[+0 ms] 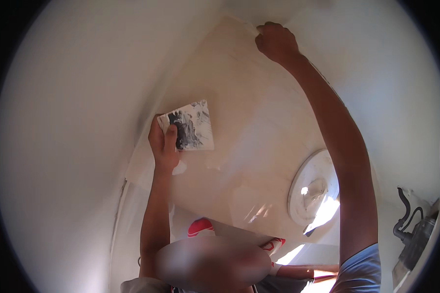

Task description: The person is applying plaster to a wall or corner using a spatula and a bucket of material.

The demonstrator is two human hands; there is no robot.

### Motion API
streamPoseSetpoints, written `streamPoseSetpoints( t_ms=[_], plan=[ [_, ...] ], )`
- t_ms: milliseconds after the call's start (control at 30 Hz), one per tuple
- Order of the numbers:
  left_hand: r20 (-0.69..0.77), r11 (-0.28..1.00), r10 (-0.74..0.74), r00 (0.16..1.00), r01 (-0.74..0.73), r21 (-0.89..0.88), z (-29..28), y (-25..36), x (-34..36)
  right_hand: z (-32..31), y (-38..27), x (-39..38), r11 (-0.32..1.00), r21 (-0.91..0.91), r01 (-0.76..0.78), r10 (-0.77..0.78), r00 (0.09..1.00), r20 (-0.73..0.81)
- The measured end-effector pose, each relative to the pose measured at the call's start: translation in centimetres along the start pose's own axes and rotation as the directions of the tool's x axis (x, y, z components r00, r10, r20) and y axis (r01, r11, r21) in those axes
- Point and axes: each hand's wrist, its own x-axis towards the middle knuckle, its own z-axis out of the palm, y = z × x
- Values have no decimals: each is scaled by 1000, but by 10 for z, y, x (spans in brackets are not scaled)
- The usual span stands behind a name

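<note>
My left hand [165, 144] grips the edge of a square white tile-like piece [200, 128], thumb on its upper face. Smears of dark grey and white paste cover that face. My right arm reaches far forward, and my right hand [278, 43] is closed in a fist at the corner where the beige surface meets the white wall. A small pale bit shows at its fingertips, too small to name.
A round white disc [300, 188] lies at the right, partly behind my right forearm. White walls [68, 122] rise on both sides. At the right edge is a dark fitting [416, 240] with a black hose [405, 202]. Red-and-white footwear [200, 227] shows below.
</note>
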Motion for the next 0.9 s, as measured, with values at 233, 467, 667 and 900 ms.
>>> streamPoseSetpoints(
  t_ms=[233,467,667,900],
  plan=[
    [15,992,-81,997,82,-96,15,-33,26,104,0,62,939,-344,-13,-26,994,-108],
    [-60,999,-25,998,26,22,2,-59,32,76,-6,75,993,-108,39,-15,978,209],
    [-44,1000,-15,999,15,-7,9,-53,37,115,-17,89,967,-255,-5,-31,990,-139],
    [-84,994,-21,996,12,-110,13,7,5,22,-48,72,954,-129,272,-250,954,164]
  ],
)
